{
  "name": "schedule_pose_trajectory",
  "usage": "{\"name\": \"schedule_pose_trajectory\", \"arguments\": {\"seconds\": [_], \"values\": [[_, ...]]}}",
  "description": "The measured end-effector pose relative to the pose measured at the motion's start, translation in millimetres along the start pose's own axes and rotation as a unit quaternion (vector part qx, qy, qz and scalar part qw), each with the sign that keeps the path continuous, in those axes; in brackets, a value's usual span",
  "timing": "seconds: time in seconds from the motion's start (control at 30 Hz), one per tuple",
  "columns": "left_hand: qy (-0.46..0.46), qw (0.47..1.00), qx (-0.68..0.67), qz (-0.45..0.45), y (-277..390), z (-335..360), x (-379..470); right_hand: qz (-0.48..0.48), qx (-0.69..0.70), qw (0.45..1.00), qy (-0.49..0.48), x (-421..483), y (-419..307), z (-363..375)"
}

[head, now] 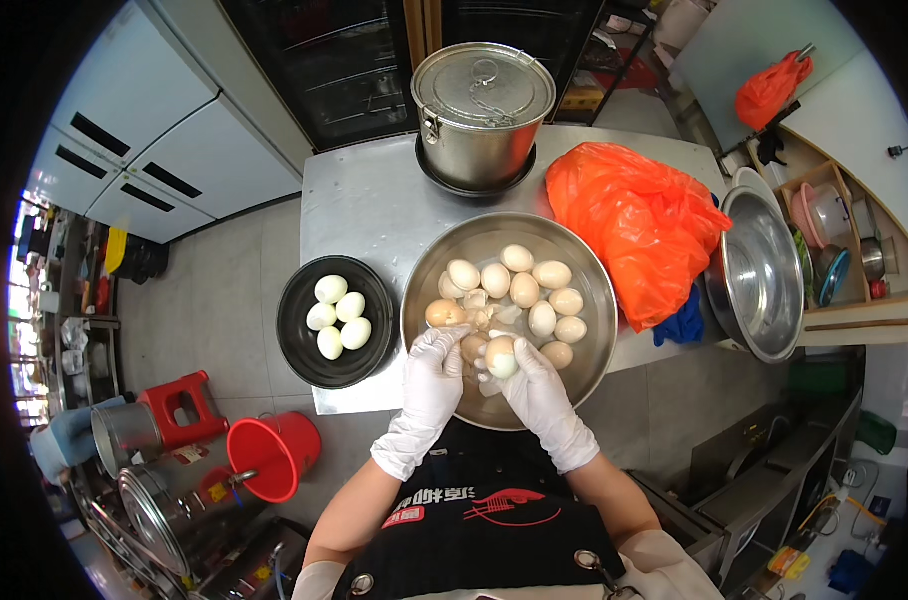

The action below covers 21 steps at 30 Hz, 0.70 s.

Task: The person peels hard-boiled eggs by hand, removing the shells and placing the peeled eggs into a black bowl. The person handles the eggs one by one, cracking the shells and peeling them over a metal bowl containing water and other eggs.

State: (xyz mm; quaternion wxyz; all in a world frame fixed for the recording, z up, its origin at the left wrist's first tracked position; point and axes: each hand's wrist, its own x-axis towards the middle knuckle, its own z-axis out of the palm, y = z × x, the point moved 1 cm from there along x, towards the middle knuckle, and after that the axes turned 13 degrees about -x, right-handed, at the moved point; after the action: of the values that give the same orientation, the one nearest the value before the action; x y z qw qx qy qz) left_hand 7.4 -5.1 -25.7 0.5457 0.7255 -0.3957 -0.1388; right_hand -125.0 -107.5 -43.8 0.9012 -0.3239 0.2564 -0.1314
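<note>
White gloves cover both hands. My right hand (536, 382) grips a partly peeled egg (502, 357), its shell gone from the lower part, over the near side of a wide steel basin (596, 360). Just left of it, my left hand (433, 367) has thumb and fingertips pinched together near the basin's wall; whether a bit of shell is between them cannot be told. Several unpeeled eggs (524, 289) lie in shallow water in the basin, with loose shell pieces (484, 311) among them. A black bowl (285, 330) to the left holds several peeled white eggs (355, 334).
A lidded steel pot (484, 112) stands in a black dish behind the basin on the steel table (349, 202). An orange plastic bag (634, 225) touches the basin's right side. Large steel bowls (765, 277) lean at the table's right end. A red bucket (274, 454) is at lower left.
</note>
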Motion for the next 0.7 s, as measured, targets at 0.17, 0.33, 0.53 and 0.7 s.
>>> {"name": "schedule_pose_trajectory", "arguments": {"seconds": [0.17,0.33,0.53,0.7], "values": [[-0.095,0.950,-0.192,-0.227,15,5,-8,-0.007,-0.001,1.000,0.024,0,4,8],[-0.075,0.987,-0.101,-0.105,21,11,-11,-0.012,-0.051,0.998,0.043,1,11,0],[-0.063,0.997,0.014,0.042,18,15,-15,-0.032,-0.118,0.991,0.045,-2,6,7],[-0.066,0.994,0.060,0.059,18,15,-13,-0.040,-0.260,0.962,0.071,1,7,2]]}}
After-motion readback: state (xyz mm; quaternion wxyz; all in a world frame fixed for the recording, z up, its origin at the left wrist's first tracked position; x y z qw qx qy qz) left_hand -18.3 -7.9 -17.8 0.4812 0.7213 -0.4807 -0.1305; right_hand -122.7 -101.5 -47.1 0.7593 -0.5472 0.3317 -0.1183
